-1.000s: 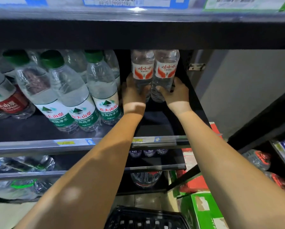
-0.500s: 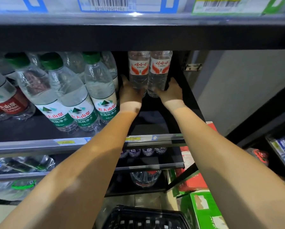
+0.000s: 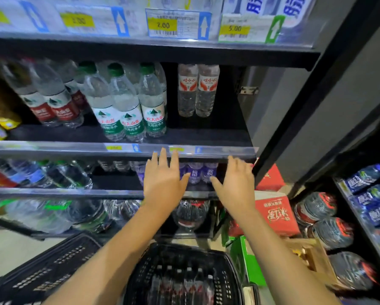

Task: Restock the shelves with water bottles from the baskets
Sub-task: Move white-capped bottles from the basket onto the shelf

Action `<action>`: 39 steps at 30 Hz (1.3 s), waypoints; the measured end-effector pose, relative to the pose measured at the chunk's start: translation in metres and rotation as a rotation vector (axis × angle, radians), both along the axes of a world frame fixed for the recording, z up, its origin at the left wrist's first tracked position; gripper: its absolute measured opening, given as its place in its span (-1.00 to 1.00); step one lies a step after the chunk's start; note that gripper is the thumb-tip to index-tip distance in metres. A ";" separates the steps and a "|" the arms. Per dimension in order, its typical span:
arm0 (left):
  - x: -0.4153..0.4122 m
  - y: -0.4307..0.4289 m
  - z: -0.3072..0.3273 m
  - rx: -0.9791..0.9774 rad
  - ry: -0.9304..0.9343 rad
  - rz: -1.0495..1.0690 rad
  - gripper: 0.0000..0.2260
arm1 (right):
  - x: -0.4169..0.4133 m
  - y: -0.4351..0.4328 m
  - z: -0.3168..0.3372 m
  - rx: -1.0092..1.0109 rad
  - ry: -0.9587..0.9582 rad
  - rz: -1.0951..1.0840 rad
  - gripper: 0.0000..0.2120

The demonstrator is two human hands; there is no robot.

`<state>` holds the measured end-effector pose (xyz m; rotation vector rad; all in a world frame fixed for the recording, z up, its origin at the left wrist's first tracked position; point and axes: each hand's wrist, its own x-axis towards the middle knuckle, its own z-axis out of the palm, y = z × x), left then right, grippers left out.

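Observation:
Two clear water bottles with red and white labels (image 3: pixel 197 90) stand side by side at the back right of the middle shelf (image 3: pixel 206 137). Nothing touches them. My left hand (image 3: pixel 163 180) and my right hand (image 3: pixel 235 186) hover below the shelf's front rail, fingers spread and empty. A black basket (image 3: pixel 226 274) sits under my forearms with several red-labelled bottles (image 3: pixel 180 289) inside, blurred.
Green-capped bottles (image 3: pixel 127 106) and red-labelled bottles (image 3: pixel 52 100) fill the shelf's left part. Purple-labelled bottles (image 3: pixel 198 172) stand on the shelf below. A second black basket (image 3: pixel 41 271) lies at the lower left. Red cartons (image 3: pixel 277 212) and large water jugs (image 3: pixel 330 230) sit to the right.
Both hands let go of the two red-and-white bottles and pulled back out and down, below the shelf rail. The bottles stay at the shelf's back. The view has widened.

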<state>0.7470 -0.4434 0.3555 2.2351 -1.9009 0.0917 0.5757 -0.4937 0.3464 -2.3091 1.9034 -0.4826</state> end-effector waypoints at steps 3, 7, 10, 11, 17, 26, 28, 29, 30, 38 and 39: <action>-0.010 0.048 -0.018 0.112 -0.016 0.046 -0.33 | -0.014 0.045 -0.023 0.066 0.042 0.024 -0.29; -0.026 0.109 -0.045 0.289 0.016 0.113 -0.29 | -0.032 0.099 -0.054 0.181 0.074 0.043 -0.27; -0.034 0.149 -0.067 0.454 0.046 0.124 -0.29 | -0.045 0.139 -0.076 0.276 0.111 0.032 -0.27; -0.035 0.160 -0.074 0.504 0.065 0.130 -0.29 | -0.047 0.152 -0.084 0.307 0.118 0.026 -0.28; -0.029 0.223 -0.123 0.594 0.075 0.066 -0.28 | -0.050 0.217 -0.132 0.585 0.158 -0.059 -0.34; -0.002 0.295 -0.200 0.875 0.130 0.056 -0.25 | -0.037 0.316 -0.193 0.940 0.191 -0.274 -0.32; 0.000 0.303 -0.217 0.928 0.135 0.033 -0.25 | -0.036 0.327 -0.207 0.968 0.171 -0.310 -0.37; 0.001 0.305 -0.226 0.946 0.137 0.031 -0.26 | -0.036 0.331 -0.213 0.978 0.159 -0.325 -0.39; 0.001 0.308 -0.235 0.959 0.138 0.034 -0.26 | -0.036 0.334 -0.220 0.998 0.151 -0.339 -0.39; 0.003 0.311 -0.320 1.013 0.178 0.140 -0.22 | -0.045 0.337 -0.295 1.137 0.123 -0.376 -0.30; 0.003 0.310 -0.332 1.010 0.188 0.158 -0.23 | -0.047 0.335 -0.308 1.162 0.119 -0.375 -0.28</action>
